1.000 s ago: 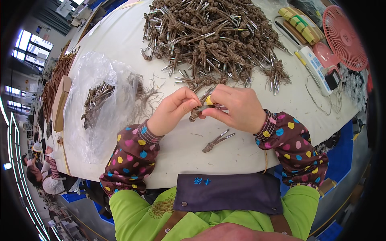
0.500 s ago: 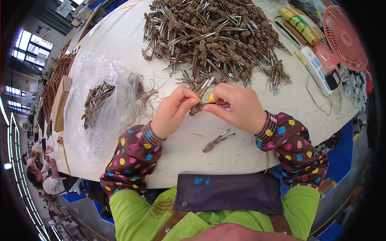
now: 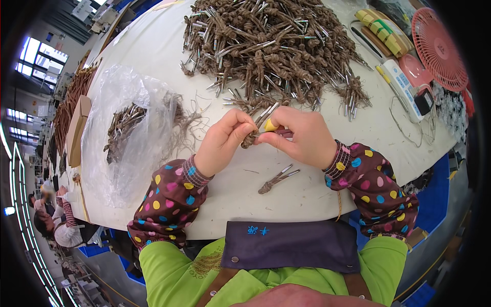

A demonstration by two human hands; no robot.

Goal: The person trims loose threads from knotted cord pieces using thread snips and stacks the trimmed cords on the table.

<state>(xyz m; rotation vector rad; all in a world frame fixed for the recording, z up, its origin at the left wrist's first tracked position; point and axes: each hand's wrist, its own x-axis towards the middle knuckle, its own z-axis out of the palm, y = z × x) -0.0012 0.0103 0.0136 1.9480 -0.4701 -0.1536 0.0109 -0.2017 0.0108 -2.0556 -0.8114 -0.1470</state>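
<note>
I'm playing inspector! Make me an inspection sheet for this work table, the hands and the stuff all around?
Surface: white tabletop, dotted with tiny scraps.
Job's things: silver-tipped knotted cord between the hands; single cord piece lying on the near side; big cord pile beyond the hands.
Clutter: clear plastic bag with more cords, loose threads, pink fan.
Hands: left hand pinches the knotted cord; right hand holds a small maroon-handled tool close to it, type unclear.
Cables: thin line looped beside the white power strip; can't tell if it's a cable.
Surroundings: co-worker at far left, bright windows.
</note>
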